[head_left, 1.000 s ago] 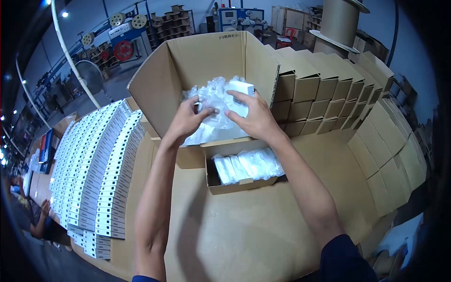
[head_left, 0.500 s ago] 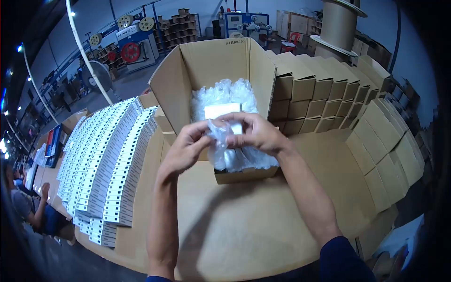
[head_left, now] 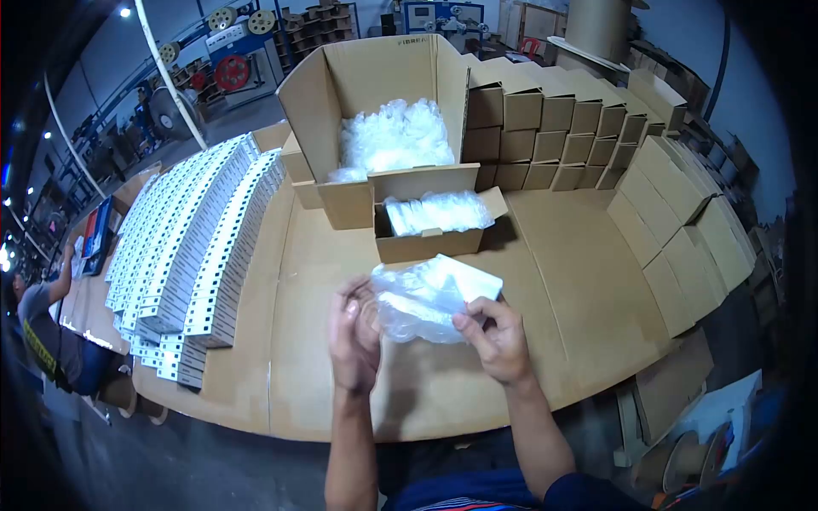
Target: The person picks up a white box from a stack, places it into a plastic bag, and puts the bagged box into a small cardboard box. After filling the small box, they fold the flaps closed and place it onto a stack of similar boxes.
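In front of me, above the cardboard-covered table, a clear plastic bag (head_left: 413, 308) lies around part of a flat white box (head_left: 467, 285), whose right end sticks out of the bag. My right hand (head_left: 501, 341) pinches the bag's edge by the box between thumb and fingers. Upright at the bag's left side, my left hand (head_left: 356, 341) is open, its fingers curved and touching or very near the plastic. Just beyond, a small open carton (head_left: 429, 248) has clear plastic-wrapped packs (head_left: 439, 213) inside.
A big open carton (head_left: 388, 53) full of crumpled clear plastic bags (head_left: 396, 136) stands behind. Rows of white boxes (head_left: 192, 247) are stacked at left. Brown cartons (head_left: 558, 115) are piled at back right, more cartons (head_left: 682, 247) at right. Another person (head_left: 51, 319) is at far left.
My hands have come down and toward me from over the small carton, with the bag and white box. My left hand has let go of the plastic and opened. The view has tilted downward.
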The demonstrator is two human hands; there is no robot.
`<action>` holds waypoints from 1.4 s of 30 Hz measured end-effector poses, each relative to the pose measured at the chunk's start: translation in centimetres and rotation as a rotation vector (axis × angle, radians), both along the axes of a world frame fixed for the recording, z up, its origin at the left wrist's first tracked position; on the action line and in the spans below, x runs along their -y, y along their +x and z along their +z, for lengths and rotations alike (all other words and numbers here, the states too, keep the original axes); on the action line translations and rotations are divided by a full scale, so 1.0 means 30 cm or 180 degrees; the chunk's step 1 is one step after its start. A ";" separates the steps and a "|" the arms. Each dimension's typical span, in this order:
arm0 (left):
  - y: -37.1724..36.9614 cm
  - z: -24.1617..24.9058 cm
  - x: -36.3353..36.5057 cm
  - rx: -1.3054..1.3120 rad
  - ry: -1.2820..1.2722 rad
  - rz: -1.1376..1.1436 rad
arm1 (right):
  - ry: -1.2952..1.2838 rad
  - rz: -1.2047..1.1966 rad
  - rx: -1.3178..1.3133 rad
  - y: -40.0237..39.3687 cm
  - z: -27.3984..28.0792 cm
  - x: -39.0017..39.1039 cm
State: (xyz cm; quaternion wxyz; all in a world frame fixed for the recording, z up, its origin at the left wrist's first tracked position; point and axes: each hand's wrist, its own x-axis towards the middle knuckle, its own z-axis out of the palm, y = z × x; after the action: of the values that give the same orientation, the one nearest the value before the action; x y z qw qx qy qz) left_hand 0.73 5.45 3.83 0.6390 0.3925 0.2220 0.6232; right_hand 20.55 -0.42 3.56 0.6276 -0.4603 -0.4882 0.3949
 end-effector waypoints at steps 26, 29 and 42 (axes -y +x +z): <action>0.024 -0.160 0.263 0.0031 0.0112 -0.0020 | -0.0514 -0.0007 -0.1648 0.092 -0.170 0.148; 0.026 -0.177 0.214 -0.1528 0.0984 0.0558 | -0.1253 0.0438 -0.2856 0.097 -0.120 0.153; 0.145 -0.095 0.245 -0.3037 0.0519 0.1168 | -0.0295 0.0425 -0.0460 0.071 -0.229 0.208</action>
State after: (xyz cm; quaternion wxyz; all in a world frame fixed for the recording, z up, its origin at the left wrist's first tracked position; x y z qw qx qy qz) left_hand 5.09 -1.89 0.99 0.3142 0.6361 0.5045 0.4920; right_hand 22.69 -6.65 -3.31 0.6115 -0.4255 -0.4525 0.4901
